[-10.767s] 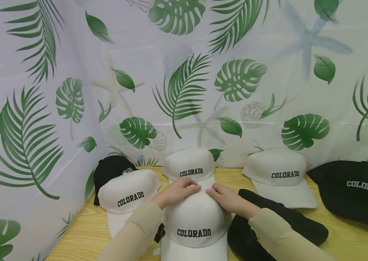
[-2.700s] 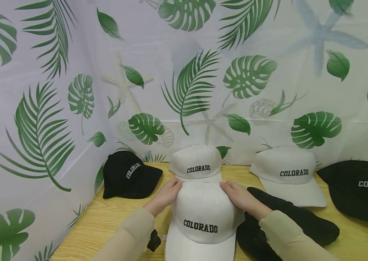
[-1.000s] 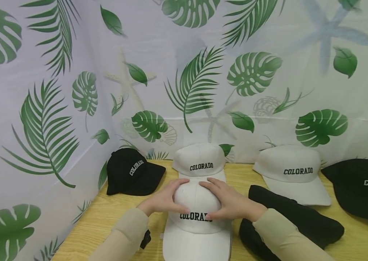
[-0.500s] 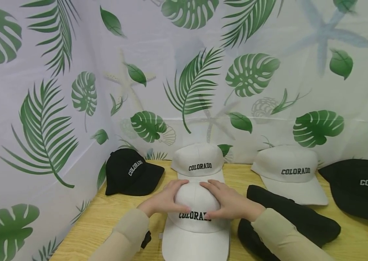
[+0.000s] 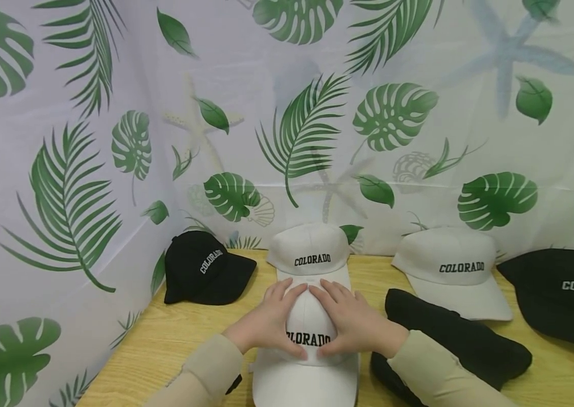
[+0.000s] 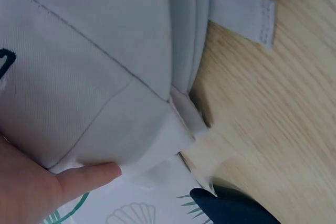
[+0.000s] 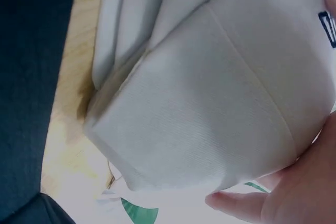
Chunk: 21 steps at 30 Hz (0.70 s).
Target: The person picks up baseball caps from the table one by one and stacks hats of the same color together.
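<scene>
My left hand (image 5: 272, 320) and right hand (image 5: 355, 320) rest on either side of the crown of the front white cap (image 5: 309, 386). Their fingers are spread over the top, and both thumbs lie on the front, partly hiding the black COLORADO lettering. In the left wrist view, layered white brims (image 6: 189, 30) show a stack, with a pale strap (image 6: 244, 11) sticking out. The right wrist view shows the crown's side panel (image 7: 194, 114) smooth beside the right hand (image 7: 304, 187). Behind, another white cap (image 5: 309, 249) stands against the backdrop.
A black cap (image 5: 205, 274) sits at the back left of the wooden table (image 5: 134, 362). To the right are a white cap (image 5: 449, 260), a large black cap (image 5: 566, 299) and a black cap lying on its side (image 5: 449, 333). Leaf-print cloth (image 5: 409, 209) hangs behind.
The white cap formerly at left is gone from there, uncovering the black cap. My hands went from pinching the front cap's back edge to spreading over its crown, then moved closer together.
</scene>
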Each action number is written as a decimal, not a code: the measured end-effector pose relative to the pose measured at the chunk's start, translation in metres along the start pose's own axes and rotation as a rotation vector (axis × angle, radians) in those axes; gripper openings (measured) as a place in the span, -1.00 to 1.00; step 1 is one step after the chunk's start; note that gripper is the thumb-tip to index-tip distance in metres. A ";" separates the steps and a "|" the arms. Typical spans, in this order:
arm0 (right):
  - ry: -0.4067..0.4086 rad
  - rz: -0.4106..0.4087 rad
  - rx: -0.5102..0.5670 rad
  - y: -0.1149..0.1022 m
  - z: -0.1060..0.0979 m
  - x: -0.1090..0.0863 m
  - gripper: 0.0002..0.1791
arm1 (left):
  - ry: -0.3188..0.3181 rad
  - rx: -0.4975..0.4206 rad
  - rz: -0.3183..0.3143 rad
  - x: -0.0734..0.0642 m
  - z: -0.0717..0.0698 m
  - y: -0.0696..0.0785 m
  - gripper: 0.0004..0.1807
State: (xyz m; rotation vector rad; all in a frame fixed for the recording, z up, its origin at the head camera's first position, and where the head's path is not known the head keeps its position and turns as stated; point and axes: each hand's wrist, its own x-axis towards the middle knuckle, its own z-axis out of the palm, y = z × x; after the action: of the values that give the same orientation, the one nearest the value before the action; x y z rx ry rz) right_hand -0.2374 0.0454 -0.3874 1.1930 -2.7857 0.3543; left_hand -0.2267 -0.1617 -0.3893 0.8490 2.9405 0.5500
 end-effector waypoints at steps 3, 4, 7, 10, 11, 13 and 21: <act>-0.016 0.012 0.019 0.001 0.001 0.000 0.09 | 0.001 0.005 -0.003 0.001 0.002 0.001 0.20; -0.023 0.016 0.022 0.001 0.001 0.000 0.09 | 0.001 0.010 -0.005 0.001 0.002 0.001 0.20; -0.037 0.025 0.037 0.002 0.001 0.000 0.08 | 0.000 0.023 -0.013 0.001 0.001 0.002 0.20; -0.048 0.034 0.047 0.002 0.001 0.001 0.08 | -0.007 0.032 -0.024 0.001 0.000 0.002 0.19; -0.052 0.036 0.050 0.001 0.001 0.001 0.08 | -0.009 0.031 -0.025 0.001 0.000 0.002 0.19; -0.066 0.041 0.051 0.001 0.000 0.002 0.09 | -0.013 0.034 -0.026 0.001 0.000 0.003 0.19; -0.142 0.091 0.061 0.001 -0.014 -0.004 0.03 | -0.030 0.015 -0.019 0.001 -0.002 0.001 0.17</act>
State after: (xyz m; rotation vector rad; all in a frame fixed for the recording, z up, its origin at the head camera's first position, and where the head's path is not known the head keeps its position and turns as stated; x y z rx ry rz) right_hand -0.2356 0.0526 -0.3746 1.1488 -2.9792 0.3785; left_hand -0.2275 -0.1605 -0.3873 0.8219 2.9256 0.5106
